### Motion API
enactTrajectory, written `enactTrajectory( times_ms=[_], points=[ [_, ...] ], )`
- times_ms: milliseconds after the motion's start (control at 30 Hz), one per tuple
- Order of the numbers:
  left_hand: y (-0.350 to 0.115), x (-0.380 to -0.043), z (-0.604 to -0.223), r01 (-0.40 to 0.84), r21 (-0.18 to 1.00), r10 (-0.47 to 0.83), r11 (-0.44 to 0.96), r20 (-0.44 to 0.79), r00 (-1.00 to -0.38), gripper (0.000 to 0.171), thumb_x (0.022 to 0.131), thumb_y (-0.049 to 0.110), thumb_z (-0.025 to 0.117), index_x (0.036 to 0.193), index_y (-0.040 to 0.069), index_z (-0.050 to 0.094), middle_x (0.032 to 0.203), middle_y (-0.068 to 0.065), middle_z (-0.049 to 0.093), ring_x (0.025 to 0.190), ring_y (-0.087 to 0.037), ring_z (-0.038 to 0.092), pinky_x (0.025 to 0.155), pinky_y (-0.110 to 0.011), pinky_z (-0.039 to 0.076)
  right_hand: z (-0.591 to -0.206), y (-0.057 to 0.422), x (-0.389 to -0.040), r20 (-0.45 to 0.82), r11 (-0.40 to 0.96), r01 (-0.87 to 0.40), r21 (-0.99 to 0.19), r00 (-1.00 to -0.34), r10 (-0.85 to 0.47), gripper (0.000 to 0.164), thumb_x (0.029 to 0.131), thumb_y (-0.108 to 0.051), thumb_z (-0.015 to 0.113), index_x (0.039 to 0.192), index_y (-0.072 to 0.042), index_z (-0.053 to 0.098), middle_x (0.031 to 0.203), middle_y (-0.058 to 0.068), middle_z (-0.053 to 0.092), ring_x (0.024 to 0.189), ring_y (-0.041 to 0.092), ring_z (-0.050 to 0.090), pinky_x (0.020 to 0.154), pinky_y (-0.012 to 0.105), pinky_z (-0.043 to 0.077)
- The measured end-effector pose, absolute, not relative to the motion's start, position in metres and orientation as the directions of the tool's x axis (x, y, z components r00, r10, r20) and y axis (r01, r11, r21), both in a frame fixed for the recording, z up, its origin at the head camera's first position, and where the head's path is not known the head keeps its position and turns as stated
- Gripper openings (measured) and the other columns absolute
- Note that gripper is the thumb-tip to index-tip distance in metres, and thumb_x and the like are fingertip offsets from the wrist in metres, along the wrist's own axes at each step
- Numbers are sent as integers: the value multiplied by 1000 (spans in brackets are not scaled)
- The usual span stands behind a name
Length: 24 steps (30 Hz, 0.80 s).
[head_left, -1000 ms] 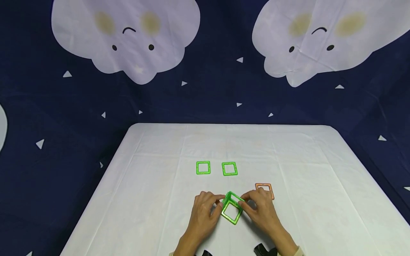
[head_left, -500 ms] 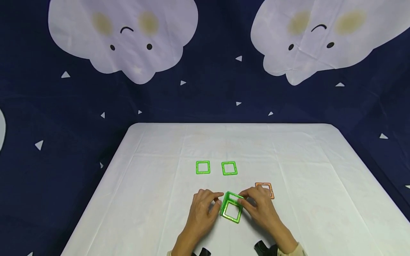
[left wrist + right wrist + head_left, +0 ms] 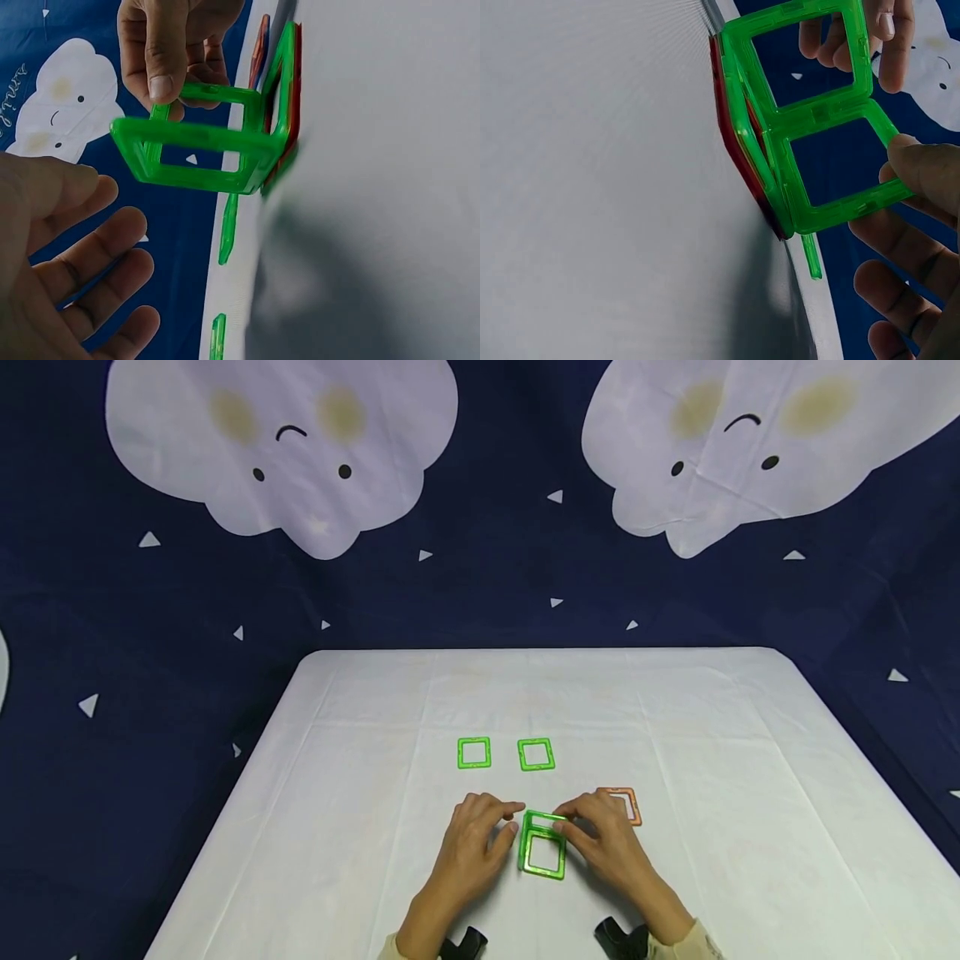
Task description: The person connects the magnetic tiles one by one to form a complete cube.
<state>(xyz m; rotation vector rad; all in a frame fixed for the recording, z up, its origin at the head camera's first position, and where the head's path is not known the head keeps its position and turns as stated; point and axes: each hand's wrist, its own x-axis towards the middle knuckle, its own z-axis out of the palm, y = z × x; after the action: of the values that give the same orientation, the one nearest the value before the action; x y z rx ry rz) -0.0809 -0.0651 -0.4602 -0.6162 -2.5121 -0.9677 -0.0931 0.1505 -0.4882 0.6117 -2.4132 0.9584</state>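
Pinching the green frame [image 3: 817,114] by one edge in the right hand [image 3: 607,842], on or just above the tabletop [image 3: 375,793] (hard to tell), with the left hand [image 3: 471,845] just beside, loosely spread, not touching. Better to turn it softly, without straining its joined corners.

Looks like staged tabletop set: cartoon-cloud backdrop [image 3: 510,535] behind white-covered table [image 3: 405,802].
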Motion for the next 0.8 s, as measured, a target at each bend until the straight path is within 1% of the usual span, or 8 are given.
enactTrajectory(
  times_ms=[300, 467, 667, 800],
  points=[
    [-66, -89, -459, 543, 531, 324, 650, 452, -831, 22, 87, 19, 66, 108, 22, 70, 93, 9, 64, 90, -7, 53, 80, -28, 42, -489, 150, -96, 564, 642, -570, -513, -788, -247, 23, 69, -12, 79, 87, -21, 69, 81, -15, 67, 76, 5, 52, 80, 28, 33],
    [-65, -93, -460, 538, 559, 345, 631, 420, -840, 21, 88, 19, 64, 108, 22, 70, 95, 8, 65, 93, -8, 54, 82, -30, 43, -490, 150, -98, 568, 623, -587, -516, -779, -264, 23, 69, -11, 79, 88, -22, 69, 81, -15, 67, 75, 7, 53, 79, 28, 33],
    [-63, -97, -460, 534, 602, 370, 593, 386, -845, 20, 90, 18, 62, 108, 20, 70, 98, 8, 67, 94, -8, 56, 86, -31, 44, -489, 150, -99, 526, 626, -561, -542, -807, -268, 23, 73, -14, 77, 90, -26, 68, 83, -19, 65, 76, 3, 50, 79, 27, 32],
    [-63, -98, -461, 533, 621, 386, 575, 369, -845, 20, 90, 17, 62, 108, 19, 70, 100, 7, 68, 94, -9, 57, 86, -32, 45, -489, 150, -101, 516, 624, -556, -549, -813, -271, 23, 73, -14, 77, 90, -27, 68, 84, -20, 65, 76, 4, 50, 79, 26, 31]
  ],
)
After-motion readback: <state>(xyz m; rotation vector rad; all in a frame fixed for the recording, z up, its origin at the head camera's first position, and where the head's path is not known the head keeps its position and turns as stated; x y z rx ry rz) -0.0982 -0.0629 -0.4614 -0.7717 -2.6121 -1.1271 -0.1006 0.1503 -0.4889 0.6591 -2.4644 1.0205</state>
